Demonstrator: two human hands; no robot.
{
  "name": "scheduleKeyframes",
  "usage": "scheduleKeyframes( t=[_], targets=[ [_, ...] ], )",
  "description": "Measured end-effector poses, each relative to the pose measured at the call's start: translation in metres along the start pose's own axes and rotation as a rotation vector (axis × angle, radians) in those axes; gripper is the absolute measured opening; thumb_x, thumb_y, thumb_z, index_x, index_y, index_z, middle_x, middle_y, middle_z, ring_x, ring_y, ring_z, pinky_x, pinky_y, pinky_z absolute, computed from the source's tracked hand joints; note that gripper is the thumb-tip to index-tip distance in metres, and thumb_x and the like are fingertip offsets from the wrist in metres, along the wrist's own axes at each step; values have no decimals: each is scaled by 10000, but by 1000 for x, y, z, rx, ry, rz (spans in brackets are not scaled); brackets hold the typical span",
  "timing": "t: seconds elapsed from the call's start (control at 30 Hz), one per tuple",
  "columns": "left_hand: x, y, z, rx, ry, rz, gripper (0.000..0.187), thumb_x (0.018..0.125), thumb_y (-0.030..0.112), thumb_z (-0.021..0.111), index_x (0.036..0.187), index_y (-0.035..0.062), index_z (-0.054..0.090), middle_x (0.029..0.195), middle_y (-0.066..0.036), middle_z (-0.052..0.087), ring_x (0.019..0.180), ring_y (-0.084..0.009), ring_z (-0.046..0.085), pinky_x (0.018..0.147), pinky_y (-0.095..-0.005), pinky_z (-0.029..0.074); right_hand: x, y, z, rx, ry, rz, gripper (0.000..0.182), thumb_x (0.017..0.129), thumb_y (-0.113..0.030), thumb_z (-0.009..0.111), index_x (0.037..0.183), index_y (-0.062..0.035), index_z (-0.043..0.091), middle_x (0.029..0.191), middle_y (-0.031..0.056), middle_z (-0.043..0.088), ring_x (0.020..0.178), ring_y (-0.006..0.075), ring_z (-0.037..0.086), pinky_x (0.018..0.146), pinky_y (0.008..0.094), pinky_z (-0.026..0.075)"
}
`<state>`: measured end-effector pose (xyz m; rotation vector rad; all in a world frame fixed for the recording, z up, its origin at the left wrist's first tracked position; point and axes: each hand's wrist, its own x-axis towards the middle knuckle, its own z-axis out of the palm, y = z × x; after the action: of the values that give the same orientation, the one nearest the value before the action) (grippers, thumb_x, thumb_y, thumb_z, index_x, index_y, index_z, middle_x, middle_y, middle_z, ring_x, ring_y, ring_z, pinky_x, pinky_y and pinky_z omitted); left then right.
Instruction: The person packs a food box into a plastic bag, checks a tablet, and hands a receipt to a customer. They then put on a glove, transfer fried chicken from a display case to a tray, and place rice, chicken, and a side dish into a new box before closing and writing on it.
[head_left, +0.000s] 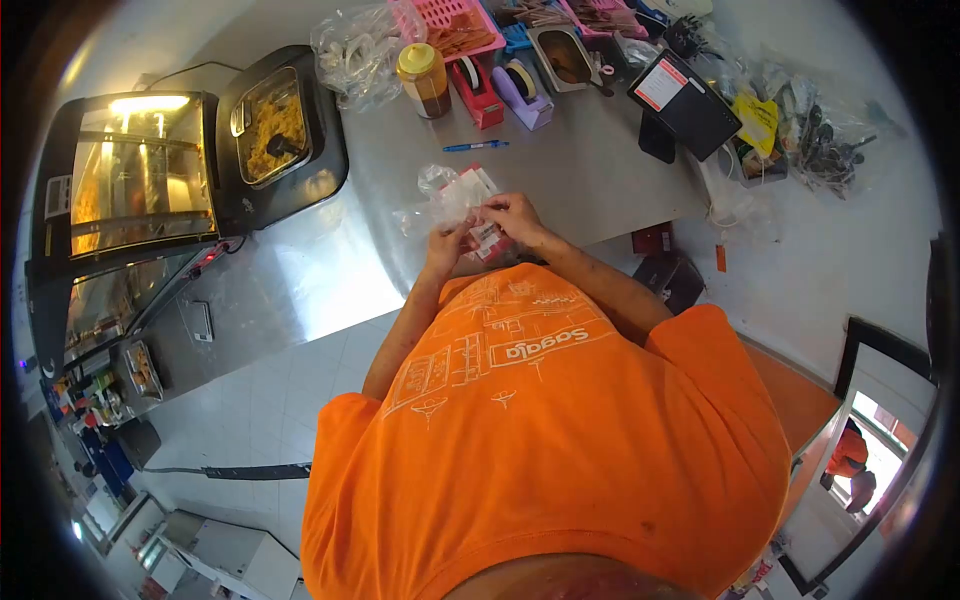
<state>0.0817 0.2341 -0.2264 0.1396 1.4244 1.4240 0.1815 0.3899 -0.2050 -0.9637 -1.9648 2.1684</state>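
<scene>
A clear plastic bag (436, 182) with a red-and-white packet (474, 186) in or under it lies at the steel counter's front edge, close to my body. My left hand (448, 250) pinches the near side of the bag, its fingers curled inward. From the other side my right hand (514, 218) grips the plastic with thumb and fingers together, only a short gap from the left. Part of the packet's red-and-white printing shows below the fingers. Just beyond the bag, a blue pen (476, 146) lies across the counter.
Behind are a yellow-lidded jar (422, 80), a red tape dispenser (476, 92), a purple tape dispenser (522, 96) and a metal container (562, 60). A black tablet-like device (690, 105) stands right. A lit display warmer (140, 180) and a food tray (272, 128) are left.
</scene>
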Motion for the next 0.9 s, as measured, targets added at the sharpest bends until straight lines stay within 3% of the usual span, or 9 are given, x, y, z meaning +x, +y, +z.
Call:
scheduleKeyframes(
  t=[0.17,0.47,0.57,0.67,0.7,0.73,0.83,0.9],
  targets=[
    [2,-2,1,68,35,45,282,921,271,642,980,4,712,667,-41,593,597,-123,567,571,-259,483,9,-3,-1,259,13,215,296,843,-239,745,956,23,665,661,2,592,428,50,432,402,208,320],
    [4,-1,1,30,8,53,282,932,261,633,971,-13,689,666,-36,566,603,-118,530,582,-257,473,13,2,-2,222,21,226,277,832,-230,755,926,15,665,653,-4,593,428,47,418,398,215,315],
    [2,-2,1,7,28,31,274,933,262,629,953,-5,685,674,-38,569,596,-119,520,609,-272,485,7,3,-2,-8,-34,137,222,832,-222,753,878,-14,691,675,12,626,451,47,472,407,220,346],
    [12,-15,-7,-119,42,-27,265,936,264,624,949,5,676,712,-39,586,592,-119,517,669,-297,524,-5,16,2,-146,42,-43,209,830,-231,750,846,-28,705,726,29,666,549,56,555,473,239,421],
    [6,-10,-2,-199,55,-77,263,936,265,623,949,7,672,726,-39,591,591,-118,517,692,-308,537,4,42,1,-233,59,-401,241,830,-248,727,891,-16,704,765,101,696,643,170,648,569,314,495],
    [2,-3,4,-270,64,-134,262,936,266,622,949,8,668,741,-39,596,590,-117,517,715,-319,549,3,35,-2,-375,59,-438,238,835,-247,707,889,-15,702,780,128,694,672,219,656,599,342,504],
    [-13,23,21,-330,138,-168,277,933,229,621,1036,-19,693,701,-37,597,618,-100,569,623,-252,515,-9,10,-3,-755,14,-441,233,850,-240,642,874,-14,691,818,192,682,743,342,664,672,413,522],
    [-14,28,14,-49,91,-122,276,947,218,598,1088,-4,681,785,-47,638,687,-103,594,648,-264,524,-5,0,-2,-939,-78,-366,233,862,-231,589,850,-17,680,831,217,668,768,392,651,695,444,520]
  ],
)
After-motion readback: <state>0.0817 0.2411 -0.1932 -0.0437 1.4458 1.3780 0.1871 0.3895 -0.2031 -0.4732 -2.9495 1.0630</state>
